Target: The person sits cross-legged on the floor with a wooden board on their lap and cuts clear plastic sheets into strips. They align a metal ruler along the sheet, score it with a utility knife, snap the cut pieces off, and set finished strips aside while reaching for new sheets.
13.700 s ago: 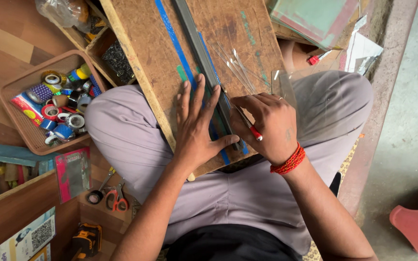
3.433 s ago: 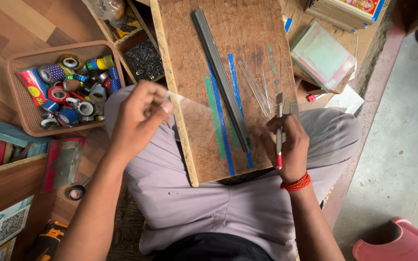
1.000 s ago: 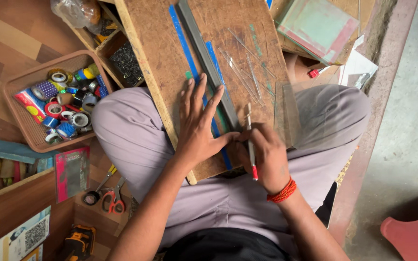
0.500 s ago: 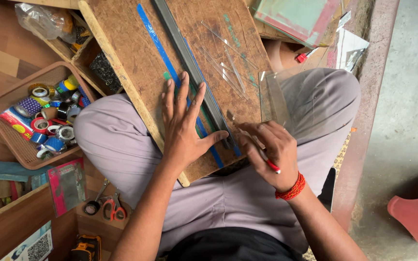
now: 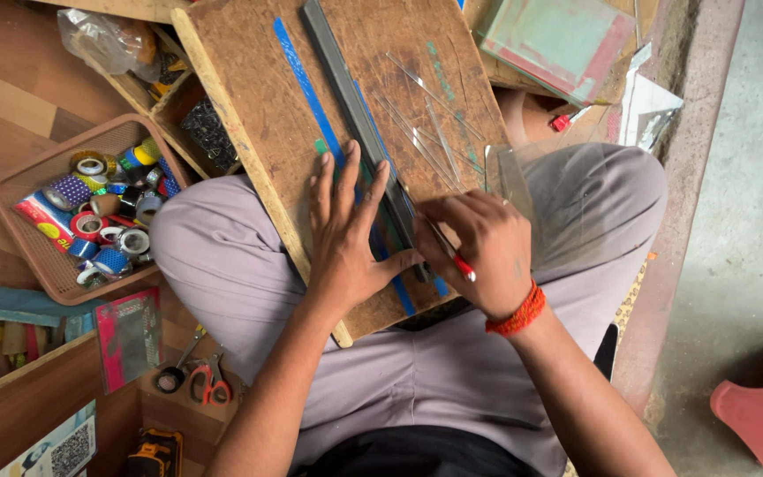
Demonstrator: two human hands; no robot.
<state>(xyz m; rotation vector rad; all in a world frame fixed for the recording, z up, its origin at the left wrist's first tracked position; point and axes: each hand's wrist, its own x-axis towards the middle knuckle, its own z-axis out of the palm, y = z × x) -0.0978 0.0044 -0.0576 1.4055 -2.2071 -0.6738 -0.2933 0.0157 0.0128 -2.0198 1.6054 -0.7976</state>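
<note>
Left hand (image 5: 346,238) is spread flat, fingers wide, pinning the long metal ruler (image 5: 359,132) to the wooden board (image 5: 249,115) on the lap. Right hand (image 5: 479,252) is closed around a red-handled cutter (image 5: 452,252) right against the ruler's edge, beside thin glass strips (image 5: 430,124).

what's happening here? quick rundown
A person sits with a wooden board across their lap. The left hand lies flat, pressing a long metal ruler onto the board. The right hand holds a thin red-handled tool against the ruler's edge, on a clear sheet. Thin clear strips lie further up the board. A basket of tape rolls sits to the left.
</note>
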